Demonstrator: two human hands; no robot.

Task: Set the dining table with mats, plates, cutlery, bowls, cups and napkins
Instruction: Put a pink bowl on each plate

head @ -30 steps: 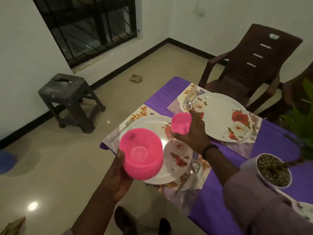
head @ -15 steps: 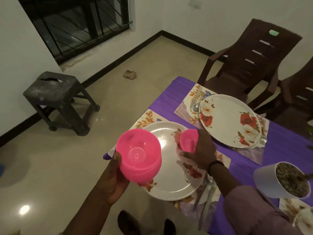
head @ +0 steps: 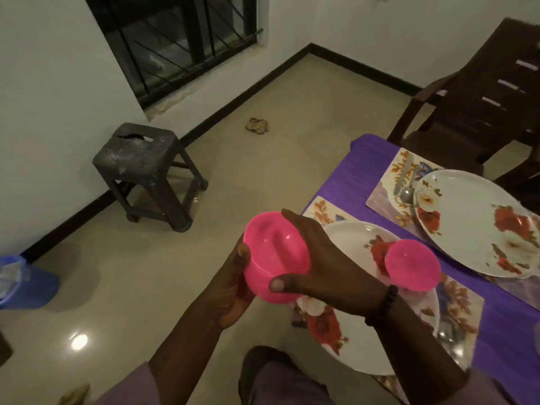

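Both hands grasp the pink bowl stack (head: 274, 255) left of near floral plate (head: 355, 325): left hand (head: 233, 290) cupping beneath, right hand (head: 321, 264) gripping over it. Single pink bowl (head: 412, 266) on that plate.

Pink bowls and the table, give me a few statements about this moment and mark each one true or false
1. A pink bowl sits on the near floral plate. True.
2. Both hands are on the stacked pink bowls. True: the left hand holds them from below, and the right hand grips them from above.
3. The far plate carries a pink bowl. False: nothing stands on it.
4. The tablecloth is green. False: it is purple.
5. The dark stool stands on the table. False: it stands on the floor by the wall.
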